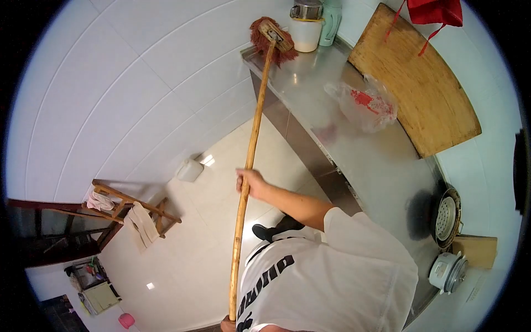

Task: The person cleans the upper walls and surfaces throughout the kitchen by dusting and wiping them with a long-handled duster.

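Note:
A long wooden-handled mop [255, 130] runs from the bottom of the head view up to the far corner. Its reddish-brown strand head [274, 41] shows beside the wall, overlapping the far end of the steel counter; I cannot tell whether it touches either. My right hand [251, 182] is closed around the middle of the handle, with the forearm reaching in from the right. Down at the lower edge, my left hand [228, 324] grips the handle near its end, partly cut off by the frame and my white shirt.
On the steel counter [310, 83] lie a plastic bag [368, 105] and a large wooden board [415, 83]. A white pot [306, 33], a steamer pan [446, 218] and a rice cooker [448, 273] stand there too. A wooden stool [135, 207] and white jug [189, 170] are at the left.

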A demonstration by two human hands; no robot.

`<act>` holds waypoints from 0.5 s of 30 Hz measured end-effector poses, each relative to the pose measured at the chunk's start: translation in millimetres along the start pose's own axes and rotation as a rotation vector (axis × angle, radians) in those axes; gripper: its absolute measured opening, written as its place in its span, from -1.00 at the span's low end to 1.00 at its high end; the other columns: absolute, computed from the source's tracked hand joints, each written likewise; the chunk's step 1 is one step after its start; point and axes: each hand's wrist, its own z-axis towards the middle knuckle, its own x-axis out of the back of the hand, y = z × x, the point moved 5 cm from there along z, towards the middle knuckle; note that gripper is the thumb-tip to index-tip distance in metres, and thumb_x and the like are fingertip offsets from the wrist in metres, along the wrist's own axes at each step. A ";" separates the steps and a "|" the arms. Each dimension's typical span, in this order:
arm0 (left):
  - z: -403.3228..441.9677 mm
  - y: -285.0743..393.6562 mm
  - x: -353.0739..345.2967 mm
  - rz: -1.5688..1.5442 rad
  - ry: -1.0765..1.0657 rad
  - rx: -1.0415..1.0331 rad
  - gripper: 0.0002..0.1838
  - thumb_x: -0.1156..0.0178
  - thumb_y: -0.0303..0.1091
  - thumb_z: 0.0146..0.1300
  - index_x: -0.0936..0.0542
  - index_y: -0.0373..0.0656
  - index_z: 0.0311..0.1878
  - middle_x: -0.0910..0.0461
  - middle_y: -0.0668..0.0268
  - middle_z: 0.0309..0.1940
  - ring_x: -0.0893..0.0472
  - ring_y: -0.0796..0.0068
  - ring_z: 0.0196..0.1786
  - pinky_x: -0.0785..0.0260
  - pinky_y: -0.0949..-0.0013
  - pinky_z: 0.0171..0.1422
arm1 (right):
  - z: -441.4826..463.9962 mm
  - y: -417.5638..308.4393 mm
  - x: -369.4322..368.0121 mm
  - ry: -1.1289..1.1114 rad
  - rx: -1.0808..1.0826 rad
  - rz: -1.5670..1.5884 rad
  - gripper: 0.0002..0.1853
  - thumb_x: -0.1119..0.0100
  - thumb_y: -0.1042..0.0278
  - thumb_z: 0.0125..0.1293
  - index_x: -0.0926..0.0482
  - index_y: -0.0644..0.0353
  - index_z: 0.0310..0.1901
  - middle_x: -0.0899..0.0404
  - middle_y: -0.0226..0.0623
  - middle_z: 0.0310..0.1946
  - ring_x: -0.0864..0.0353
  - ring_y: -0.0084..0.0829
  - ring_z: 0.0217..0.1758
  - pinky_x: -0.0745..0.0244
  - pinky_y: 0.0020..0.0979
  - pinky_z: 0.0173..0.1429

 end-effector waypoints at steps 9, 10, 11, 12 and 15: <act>-46.2 56.2 -22.7 -0.011 -0.021 0.008 -0.61 -0.27 0.05 -0.08 -0.67 -0.09 -0.35 -0.64 0.09 -0.48 -0.64 0.11 -0.34 -0.48 0.16 -0.28 | -3.0 -65.9 27.7 0.108 0.063 -0.116 -0.79 -0.14 0.28 0.27 -0.35 0.11 -0.42 -0.31 -0.44 -0.68 -0.33 -0.50 -0.70 -0.35 -0.35 -0.61; -51.9 52.7 -22.7 0.002 -0.020 0.021 -0.61 -0.27 0.04 -0.08 -0.67 -0.10 -0.36 -0.64 0.09 -0.48 -0.64 0.10 -0.34 -0.48 0.15 -0.28 | -8.7 -58.5 31.0 0.107 0.052 -0.113 -0.79 -0.14 0.28 0.27 -0.35 0.11 -0.42 -0.31 -0.44 -0.68 -0.33 -0.50 -0.70 -0.35 -0.35 -0.61; -57.5 48.3 -21.5 0.010 -0.022 0.030 -0.62 -0.28 0.03 -0.09 -0.67 -0.10 -0.36 -0.63 0.08 -0.48 -0.64 0.09 -0.34 -0.48 0.15 -0.27 | -15.8 -50.9 34.3 0.098 0.068 -0.113 -0.79 -0.14 0.29 0.27 -0.34 0.11 -0.42 -0.31 -0.44 -0.68 -0.34 -0.50 -0.69 -0.36 -0.35 -0.60; -59.8 46.7 -21.2 0.018 -0.025 0.039 -0.62 -0.28 0.02 -0.09 -0.67 -0.11 -0.36 -0.63 0.08 -0.48 -0.64 0.08 -0.34 -0.48 0.14 -0.27 | -23.0 -43.9 37.3 0.087 0.086 -0.115 -0.80 -0.15 0.29 0.27 -0.34 0.12 -0.41 -0.31 -0.44 -0.68 -0.35 -0.49 -0.69 -0.38 -0.35 -0.60; -63.8 29.7 -19.9 0.047 -0.015 0.060 -0.63 -0.28 0.00 -0.11 -0.67 -0.12 -0.37 -0.63 0.07 -0.49 -0.64 0.06 -0.34 -0.48 0.13 -0.27 | -45.0 -21.4 52.1 0.110 0.086 -0.130 -0.79 -0.15 0.31 0.27 -0.32 0.11 -0.41 -0.31 -0.44 -0.65 -0.37 -0.49 -0.65 -0.40 -0.36 -0.55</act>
